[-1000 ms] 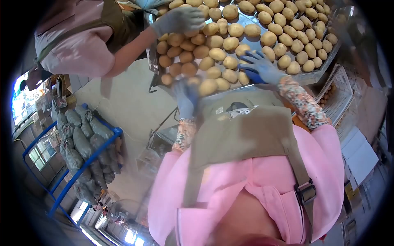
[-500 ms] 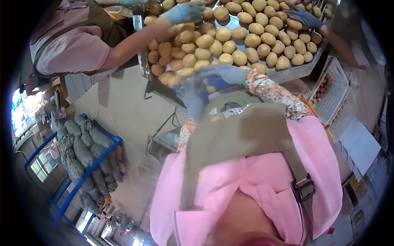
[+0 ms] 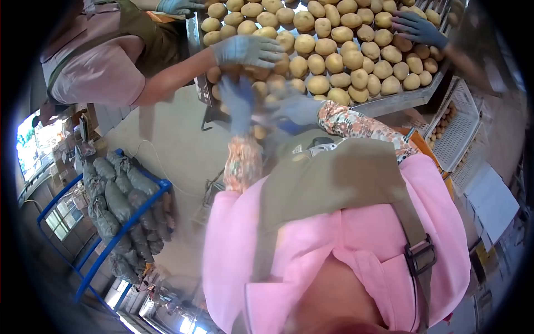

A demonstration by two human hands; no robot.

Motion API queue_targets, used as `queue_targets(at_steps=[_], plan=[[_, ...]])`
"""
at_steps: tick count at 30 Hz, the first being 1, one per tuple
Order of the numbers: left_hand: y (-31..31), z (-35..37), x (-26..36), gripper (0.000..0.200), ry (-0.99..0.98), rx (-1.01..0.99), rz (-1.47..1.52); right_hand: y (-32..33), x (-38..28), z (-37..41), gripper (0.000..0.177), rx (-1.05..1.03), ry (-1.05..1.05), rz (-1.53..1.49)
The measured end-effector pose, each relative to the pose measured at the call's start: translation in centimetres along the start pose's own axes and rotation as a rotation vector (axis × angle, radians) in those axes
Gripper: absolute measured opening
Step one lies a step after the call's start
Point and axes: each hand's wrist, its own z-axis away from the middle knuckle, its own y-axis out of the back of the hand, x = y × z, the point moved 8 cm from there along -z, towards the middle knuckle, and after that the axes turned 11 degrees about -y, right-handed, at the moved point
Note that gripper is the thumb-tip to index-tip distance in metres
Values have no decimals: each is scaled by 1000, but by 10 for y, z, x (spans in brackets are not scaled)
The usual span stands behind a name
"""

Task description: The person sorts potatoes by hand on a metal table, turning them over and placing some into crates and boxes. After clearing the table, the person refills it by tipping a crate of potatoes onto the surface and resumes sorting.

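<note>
Many potatoes [image 3: 316, 64] cover a metal sorting table [image 3: 397, 101] in front of me. At its near left corner my left hand [image 3: 239, 106], in a blue-grey glove, reaches up with fingers stretched out and blurred by motion. My right hand [image 3: 300, 109], in a similar glove, lies over the near edge with its fingers extended left above blurred potatoes; no held potato shows in either hand. A single potato [image 3: 259, 132] is low between my hands, at the table's near edge.
A co-worker's gloved hand [image 3: 247, 51] reaches in from the left, close to my left hand. Another person's dark-gloved hand [image 3: 418, 29] rests on potatoes at the right. White crates [image 3: 459, 119] stand right; a blue rack [image 3: 125, 225] of filled sacks [image 3: 119, 203] stands left.
My left hand has moved up and left, away from my right hand. My right hand has shifted slightly left and down. Potatoes near the left corner have shifted; the left co-worker's hand is lower.
</note>
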Motion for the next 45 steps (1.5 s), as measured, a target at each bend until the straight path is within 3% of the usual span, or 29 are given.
queue_targets(at_steps=[1,2,3,4,5,6,7,8,9,11,13,15,16,18,19,20,23,25,27,29,30,33,34,36,37,41,43,44,45], plan=[[-21,-8,-9,64,38,10,152,12,-18,4,28,232,245,33],[-25,-8,2,62,30,-19,-52,20,-23,1,30,185,308,-199],[-25,-12,22,60,26,-44,-250,31,-23,4,30,179,303,-188],[-28,-10,34,64,149,-242,-233,40,-13,3,31,117,162,-142],[-31,5,37,67,125,-325,-326,42,0,2,32,55,22,-98],[-37,25,32,67,94,-384,-430,49,27,15,31,347,157,17],[-40,48,24,68,65,-448,-535,66,40,26,31,219,-52,-13],[-33,65,22,66,49,-457,-571,70,57,43,33,340,-84,125],[-22,75,20,64,260,-568,-429,70,72,62,35,267,-137,286],[1,95,15,63,278,-408,-185,64,81,96,33,173,-109,421],[14,122,0,64,199,-320,-223,46,101,110,33,79,-283,372],[32,145,-16,63,228,-157,-129,41,90,103,31,57,-295,288],[41,138,-1,62,21,-164,-307,37,84,98,29,38,-319,201],[42,125,9,61,36,-105,-312,8,74,72,28,-79,-294,92],[44,115,15,61,53,-44,-320,2,59,60,28,-156,-402,208],[38,100,20,61,43,-47,-313,-23,67,45,29,-227,-261,17],[10,42,38,62,-46,53,-166,-27,54,15,29,-310,-328,-178],[-12,13,60,63,-14,-67,-234,-8,15,7,31,-45,60,164],[-19,9,69,63,38,-210,-324,6,10,14,33,-61,21,79],[-11,15,91,61,-160,-239,-546,22,30,23,35,-161,-177,-311],[-31,24,53,68,-84,-409,-541,30,40,30,35,-161,-173,-311],[-19,55,45,70,-157,-371,-540,95,90,86,35,537,-294,352],[-9,58,54,69,-109,-368,-480,101,106,105,35,534,-304,352],[1,81,38,59,-143,-172,-338,88,128,126,33,191,-174,301],[10,87,35,56,-167,-89,-328,99,135,130,33,191,-179,299],[29,105,12,52,61,-205,-508,183,209,151,43,739,-515,-626],[32,105,2,53,127,-154,-460,181,259,135,58,561,-897,-222],[31,99,7,54,74,-170,-599,157,297,120,70,573,-773,-98],[27,91,15,55,20,-183,-735,166,280,110,74,470,-834,191]])
